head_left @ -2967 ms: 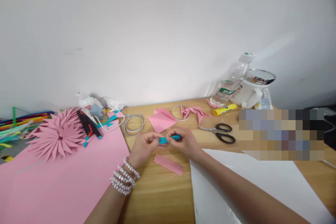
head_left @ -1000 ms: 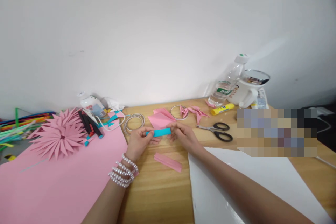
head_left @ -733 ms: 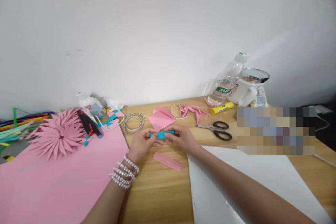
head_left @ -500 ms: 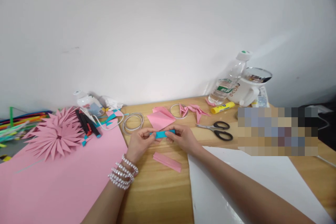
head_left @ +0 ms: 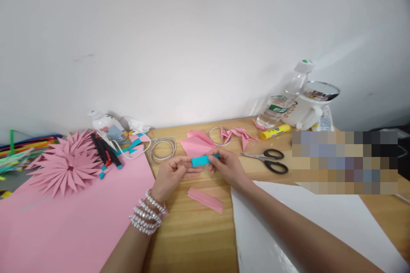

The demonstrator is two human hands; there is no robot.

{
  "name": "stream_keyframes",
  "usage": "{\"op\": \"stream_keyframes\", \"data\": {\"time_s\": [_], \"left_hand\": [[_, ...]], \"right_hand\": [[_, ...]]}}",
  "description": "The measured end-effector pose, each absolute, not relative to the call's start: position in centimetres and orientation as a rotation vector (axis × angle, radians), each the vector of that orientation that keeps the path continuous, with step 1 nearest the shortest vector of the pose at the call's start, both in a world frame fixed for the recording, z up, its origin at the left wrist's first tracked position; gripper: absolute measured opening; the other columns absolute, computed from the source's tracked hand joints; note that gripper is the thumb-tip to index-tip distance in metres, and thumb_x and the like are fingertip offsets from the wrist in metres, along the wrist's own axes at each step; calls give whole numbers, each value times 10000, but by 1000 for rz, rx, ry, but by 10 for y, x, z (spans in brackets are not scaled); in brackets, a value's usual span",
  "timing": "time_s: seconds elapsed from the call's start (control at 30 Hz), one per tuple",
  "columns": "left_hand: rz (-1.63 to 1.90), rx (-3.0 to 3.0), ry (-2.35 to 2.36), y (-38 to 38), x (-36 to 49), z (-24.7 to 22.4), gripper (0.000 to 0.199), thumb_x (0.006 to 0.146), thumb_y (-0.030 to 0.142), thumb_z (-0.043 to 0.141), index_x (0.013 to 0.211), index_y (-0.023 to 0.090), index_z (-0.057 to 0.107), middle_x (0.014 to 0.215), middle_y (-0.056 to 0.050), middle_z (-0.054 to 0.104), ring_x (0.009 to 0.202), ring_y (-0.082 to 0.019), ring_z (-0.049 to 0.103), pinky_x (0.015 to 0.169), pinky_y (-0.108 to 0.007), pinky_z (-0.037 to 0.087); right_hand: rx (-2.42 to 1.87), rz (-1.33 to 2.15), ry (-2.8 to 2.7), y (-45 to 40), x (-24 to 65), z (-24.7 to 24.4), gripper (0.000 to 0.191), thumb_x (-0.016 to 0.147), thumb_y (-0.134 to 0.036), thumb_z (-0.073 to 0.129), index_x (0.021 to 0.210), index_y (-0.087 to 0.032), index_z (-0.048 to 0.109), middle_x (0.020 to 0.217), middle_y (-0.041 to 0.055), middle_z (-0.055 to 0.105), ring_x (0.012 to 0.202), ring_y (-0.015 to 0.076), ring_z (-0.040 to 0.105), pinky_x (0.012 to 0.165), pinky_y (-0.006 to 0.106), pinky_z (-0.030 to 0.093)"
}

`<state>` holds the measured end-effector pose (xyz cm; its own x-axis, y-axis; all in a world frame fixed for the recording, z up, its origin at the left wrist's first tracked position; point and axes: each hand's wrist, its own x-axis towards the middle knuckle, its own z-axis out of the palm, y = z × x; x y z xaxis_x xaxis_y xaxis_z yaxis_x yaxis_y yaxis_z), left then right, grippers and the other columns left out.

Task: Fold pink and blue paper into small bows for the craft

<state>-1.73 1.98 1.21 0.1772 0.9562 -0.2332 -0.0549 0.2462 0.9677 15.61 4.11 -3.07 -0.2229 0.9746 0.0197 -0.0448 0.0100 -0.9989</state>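
A blue folded paper strip [head_left: 200,161] is pinched between thumb and fingers of my right hand [head_left: 226,167], just above the table. My left hand [head_left: 173,174], with pearl bracelets [head_left: 147,214] at the wrist, has its fingers stretched out towards the strip's left end. Its thumb is off the paper; whether the fingertips touch the strip is hard to tell. Below the hands lies a pink folded paper strip [head_left: 205,200]. Behind them is a pink paper sheet [head_left: 197,141], partly covered by my fingers.
Scissors [head_left: 269,161], a yellow glue stick [head_left: 274,132] and a water bottle [head_left: 282,100] stand or lie to the right, above a white sheet [head_left: 301,222]. Metal rings [head_left: 163,150], markers [head_left: 104,150] and a pink paper flower [head_left: 68,168] are on the left.
My left thumb and fingers have let go of the blue strip's left end and straightened. The strip stays in my right hand, its broad side showing more. The view has shifted slightly.
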Motion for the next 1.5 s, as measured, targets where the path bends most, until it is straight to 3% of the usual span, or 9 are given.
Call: {"op": "stream_keyframes", "data": {"time_s": [0.23,0.4,0.57,0.97,1.17,1.3,1.5], "left_hand": [[956,1107,1136,19,-13,10,391,597,233,691,949,119,566,828,-84,705,783,-220,659,743,-351,517],[988,1122,1226,17,-4,3,309,570,233,709,820,103,583,669,-62,703,640,-200,668,662,-326,536],[1000,1151,1267,14,-1,6,187,583,187,665,733,126,571,645,-40,696,673,-207,669,661,-316,536],[944,1095,1062,18,-10,10,401,643,165,589,1020,134,456,817,-76,696,809,-216,656,732,-346,511],[945,1079,1137,18,-9,7,379,660,315,649,948,121,497,782,-98,698,704,-212,667,676,-360,528],[1069,1066,1171,19,-11,5,321,631,306,681,857,123,545,744,-61,696,677,-192,665,692,-333,529],[1175,1010,1117,21,-15,3,458,616,212,702,1026,122,519,771,-40,696,694,-161,655,693,-303,536]], "right_hand": [[-1008,1385,-1340,42,156,-31,251,722,-387,582,781,-145,550,578,6,591,500,118,572,534,260,498],[-968,1430,-1410,39,155,-31,246,671,-346,634,793,-149,552,608,-2,594,526,115,582,537,252,506],[-1009,1463,-1401,36,153,-28,220,669,-325,632,777,-153,548,587,-9,594,504,111,577,512,245,501],[-959,1401,-1325,41,156,-30,235,688,-348,629,790,-156,540,601,-6,604,522,122,593,559,272,510],[-868,1341,-1426,38,154,-29,180,730,-310,595,826,-159,593,749,38,645,686,148,622,692,297,503],[-817,1264,-1494,38,154,-31,162,693,-263,641,822,-165,631,825,59,649,780,165,606,725,297,484],[-721,1232,-1512,38,154,-27,105,657,-241,674,743,-184,654,883,61,604,825,167,588,717,279,479]]}}
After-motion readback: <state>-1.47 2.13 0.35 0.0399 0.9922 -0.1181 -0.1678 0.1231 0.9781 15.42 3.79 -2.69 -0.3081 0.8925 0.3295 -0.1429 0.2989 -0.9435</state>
